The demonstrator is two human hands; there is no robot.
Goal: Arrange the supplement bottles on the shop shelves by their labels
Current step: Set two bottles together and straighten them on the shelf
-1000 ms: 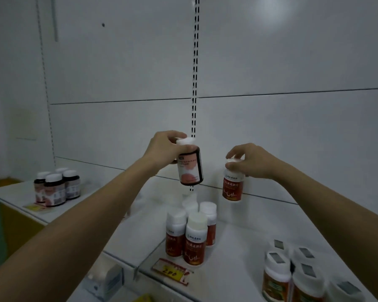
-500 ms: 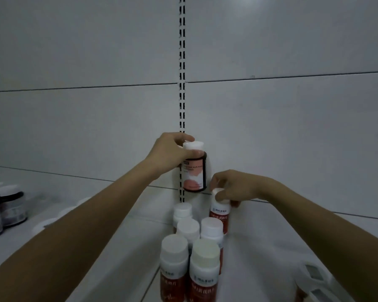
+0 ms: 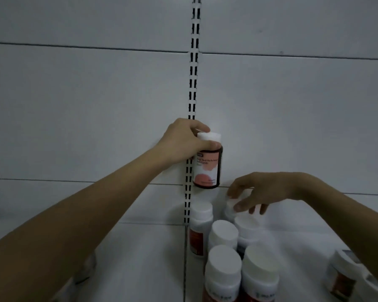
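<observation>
The dark supplement bottle (image 3: pixel 208 164) with the white cap and pink-blotched label hangs upright in the air in front of the white back panel (image 3: pixel 292 116), just right of the slotted upright (image 3: pixel 193 83). My left hand (image 3: pixel 183 144) pinches it at the neck, fingers curled round the cap. Below it, on the shelf (image 3: pixel 140 258), a cluster of white-capped bottles (image 3: pixel 224 253) with red labels stands in two rows running from near to far. My right hand (image 3: pixel 264 192) is over the farthest bottle in the right row (image 3: pixel 232 209), fingers loosely spread and touching its cap. Another bottle (image 3: pixel 342 277) stands apart at the near right.
</observation>
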